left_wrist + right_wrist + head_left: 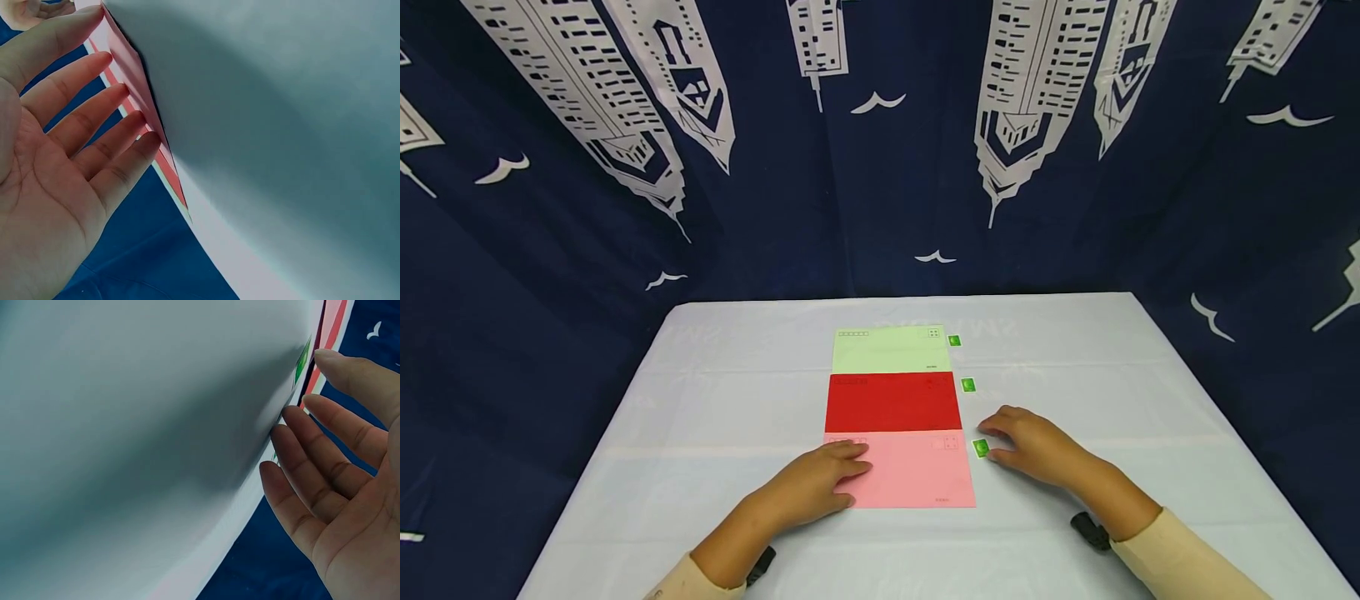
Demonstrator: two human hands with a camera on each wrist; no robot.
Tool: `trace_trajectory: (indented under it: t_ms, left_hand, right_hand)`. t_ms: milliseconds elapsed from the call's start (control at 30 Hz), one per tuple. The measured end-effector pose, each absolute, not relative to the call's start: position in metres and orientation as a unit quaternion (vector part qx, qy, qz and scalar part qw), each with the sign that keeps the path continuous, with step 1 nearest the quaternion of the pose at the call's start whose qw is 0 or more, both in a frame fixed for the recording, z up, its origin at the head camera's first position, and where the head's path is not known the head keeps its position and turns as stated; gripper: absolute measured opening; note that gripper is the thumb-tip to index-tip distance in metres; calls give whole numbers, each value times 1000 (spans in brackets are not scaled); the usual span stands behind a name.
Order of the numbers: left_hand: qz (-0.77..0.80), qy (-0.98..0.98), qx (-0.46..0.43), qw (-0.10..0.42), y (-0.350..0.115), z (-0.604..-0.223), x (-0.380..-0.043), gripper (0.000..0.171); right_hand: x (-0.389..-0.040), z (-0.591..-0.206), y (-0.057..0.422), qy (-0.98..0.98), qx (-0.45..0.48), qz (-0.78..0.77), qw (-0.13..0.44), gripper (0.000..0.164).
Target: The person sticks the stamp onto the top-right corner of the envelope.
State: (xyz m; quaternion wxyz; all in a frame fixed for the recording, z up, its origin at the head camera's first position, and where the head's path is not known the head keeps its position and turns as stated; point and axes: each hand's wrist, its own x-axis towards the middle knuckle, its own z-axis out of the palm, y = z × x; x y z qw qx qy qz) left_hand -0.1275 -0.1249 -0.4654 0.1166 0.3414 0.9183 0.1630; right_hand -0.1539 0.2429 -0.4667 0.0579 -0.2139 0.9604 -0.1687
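Fingers spread, my left hand rests on the left side of a pink envelope, the nearest of three. A red envelope adjoins its far edge, and a light green envelope lies beyond that. To the right of the pink one is a small green stamp with a white border. My right hand is right beside this stamp, thumb and forefinger apart on either side of its right edge. In the right wrist view, the stamp shows near the thumb tip, and the fingers are loosely bent.
Two more green stamps lie farther back, one beside the red envelope and one beside the green envelope. A white cloth covers the table. Behind it hangs a dark blue curtain with white building prints.
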Motion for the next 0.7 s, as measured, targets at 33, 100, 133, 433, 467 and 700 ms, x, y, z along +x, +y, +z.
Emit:
trace_trajectory:
  t_ms: [33,100,133,433,467,700]
  left_hand:
    - [162,918,342,116,-125,-466,-128,47]
    - [160,919,342,117,-125,-467,-128,47]
    - [159,919,341,118,-126,-468,-128,47]
    - [163,918,340,120,-127,-468,-128,48]
    - [164,918,340,120,-127,-468,-128,48]
    - [180,915,337,128,-127,-465,-126,48]
  right_hand:
    - [-154,-467,242,961,-217,-165,57,39]
    - [-154,-468,241,961,-219,-160,55,39]
    - [-154,-468,240,961,-220,-158,53,38]
    - [-152,-470,238,962,-227,-147,39,32]
    - [-152,-470,238,961,-230,-147,36,32]
    - [-151,-470,237,959,-237,-154,27,29]
